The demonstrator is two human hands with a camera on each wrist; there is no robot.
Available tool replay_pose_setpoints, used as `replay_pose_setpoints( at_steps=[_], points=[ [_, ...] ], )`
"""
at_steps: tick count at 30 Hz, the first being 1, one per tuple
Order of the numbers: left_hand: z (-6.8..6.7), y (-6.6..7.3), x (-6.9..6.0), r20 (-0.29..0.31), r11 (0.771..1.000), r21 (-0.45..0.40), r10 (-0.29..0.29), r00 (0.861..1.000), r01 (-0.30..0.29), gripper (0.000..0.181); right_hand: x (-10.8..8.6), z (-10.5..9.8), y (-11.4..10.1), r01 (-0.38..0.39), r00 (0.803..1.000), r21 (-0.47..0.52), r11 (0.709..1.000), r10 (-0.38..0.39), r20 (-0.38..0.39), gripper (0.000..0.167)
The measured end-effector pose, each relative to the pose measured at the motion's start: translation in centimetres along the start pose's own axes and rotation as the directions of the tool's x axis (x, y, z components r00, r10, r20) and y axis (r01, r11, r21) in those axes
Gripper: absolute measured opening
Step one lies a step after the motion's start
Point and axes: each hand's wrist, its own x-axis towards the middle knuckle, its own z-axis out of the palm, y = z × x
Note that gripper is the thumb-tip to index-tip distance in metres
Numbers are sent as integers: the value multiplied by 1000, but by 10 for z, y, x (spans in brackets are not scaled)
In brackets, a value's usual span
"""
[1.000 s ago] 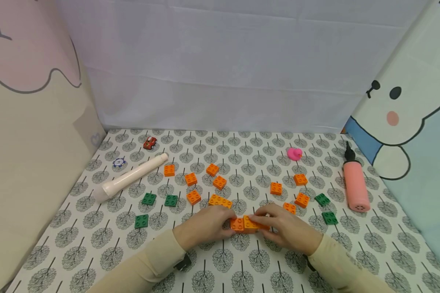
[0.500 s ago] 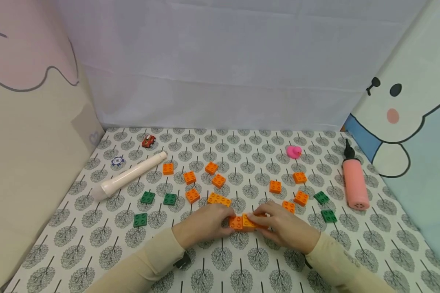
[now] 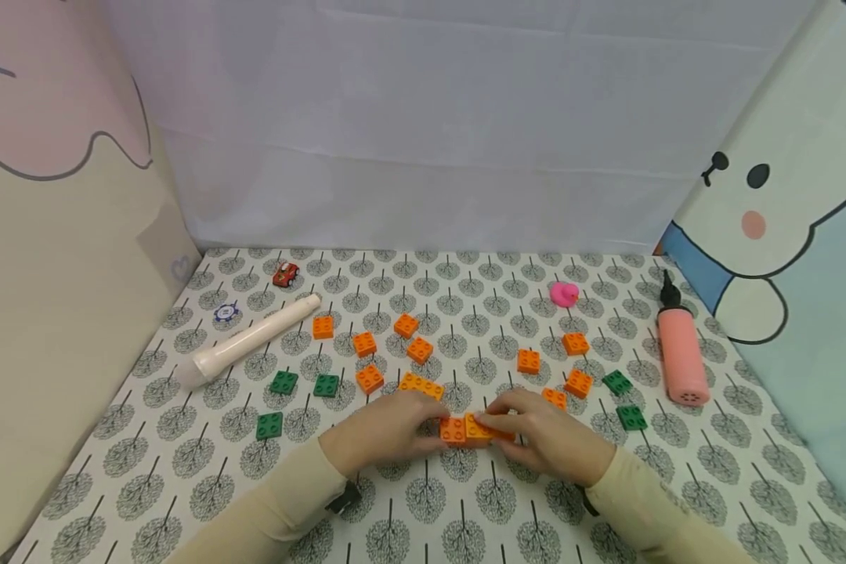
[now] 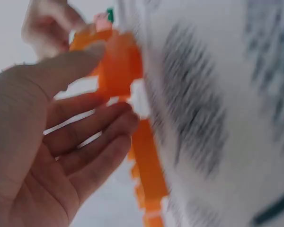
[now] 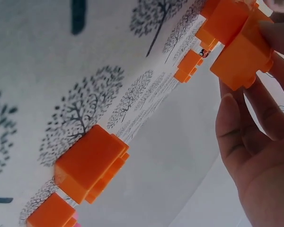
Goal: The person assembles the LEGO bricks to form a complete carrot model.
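Both hands meet over a joined row of orange toy bricks at the near middle of the table in the head view. My left hand (image 3: 388, 432) pinches the left end brick (image 3: 453, 432) between thumb and fingers, its other fingers loosely bent in the left wrist view. Beside that end stands a slightly yellower orange brick (image 3: 475, 425), higher than its neighbour. My right hand (image 3: 553, 439) grips the row from the right, its index finger on the yellower brick and the thumb at the near side. In the head view its fingers partly cover the right end.
A longer yellow-orange brick (image 3: 421, 385) lies just behind the left hand. Loose orange bricks (image 3: 370, 379) and green bricks (image 3: 269, 425) lie on both sides. Farther out are a white stick (image 3: 254, 337), poker chip (image 3: 225, 312), red toy car (image 3: 285, 274), pink duck (image 3: 564, 294) and pink pump (image 3: 682, 356).
My left hand has shifted very slightly left, baring a little more of the left end brick. The right hand and the joined bricks stay about where they were. The head view drifts slightly.
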Motion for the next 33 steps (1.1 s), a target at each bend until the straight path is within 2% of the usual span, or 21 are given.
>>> replay_pose_setpoints(
  at_steps=[3, 6, 9, 13, 18, 23, 33],
  points=[
    [-9, -6, -3, -40, 999, 38, 14, 999, -12, 36, 0, 1, 0, 13, 1000, -11, 1000, -13, -16, 43],
    [-15, -12, -4, -106, 996, 94, 10, 994, 0, 36, 0, 2, 0, 16, 1000, -23, 1000, -16, -24, 42],
    [-17, -17, -2, -139, 988, 150, -5, 990, 26, 42, -1, 3, 0, 3, 1000, -26, 1000, -4, -19, 42],
    [-16, -22, 1, -133, 984, 169, -38, 990, 60, 48, 0, 2, -1, -2, 1000, -20, 1000, 2, -13, 43],
    [-15, -25, 4, -122, 981, 175, -69, 990, 90, 46, 1, 2, 0, 9, 1000, -19, 1000, -9, -22, 43],
    [-14, -26, 7, -122, 977, 191, -69, 990, 92, 41, 2, 1, 1, 11, 1000, -32, 999, -12, -24, 44],
    [-13, -28, 10, -138, 978, 192, -59, 989, 85, 35, 1, -1, 1, -25, 1000, -30, 999, 25, 17, 43]
  ],
)
